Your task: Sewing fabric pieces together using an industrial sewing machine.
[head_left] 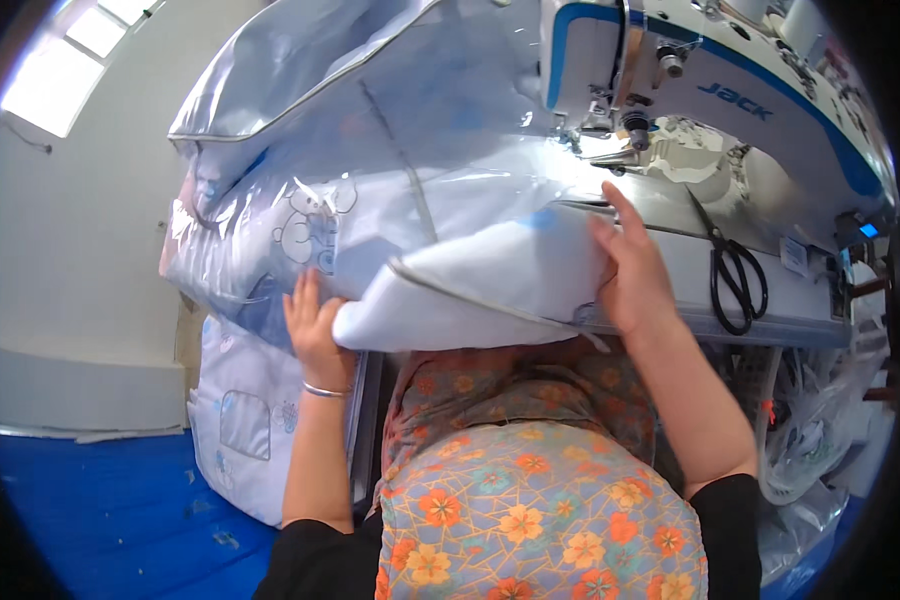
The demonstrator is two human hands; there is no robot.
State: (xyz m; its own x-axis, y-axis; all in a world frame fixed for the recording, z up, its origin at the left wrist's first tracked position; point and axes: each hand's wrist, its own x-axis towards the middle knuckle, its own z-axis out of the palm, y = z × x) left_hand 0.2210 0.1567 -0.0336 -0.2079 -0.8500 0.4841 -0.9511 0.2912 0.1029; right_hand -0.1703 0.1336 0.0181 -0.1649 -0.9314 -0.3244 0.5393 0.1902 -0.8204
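Observation:
A large white fabric cover [490, 270] with grey piping and a clear plastic layer [370, 190] is spread over the sewing machine's table, its near edge folded up toward me. My left hand [317, 330], with a bracelet at the wrist, grips the left end of this fold; its fingers reach up against the plastic beside a printed bear. At the fold's right end, my right hand [635, 270] holds the fabric, index finger extended toward the needle area. Some right fingers are hidden. The white and blue sewing machine [710, 90] stands just beyond, its lamp lighting the needle area.
Black-handled scissors [735, 280] lie on the machine table right of my right hand. Another white printed fabric piece [235, 420] hangs down at the left above a blue floor [100, 500]. Clear plastic bags [820, 430] are at the lower right. A white wall [100, 240] rises at left.

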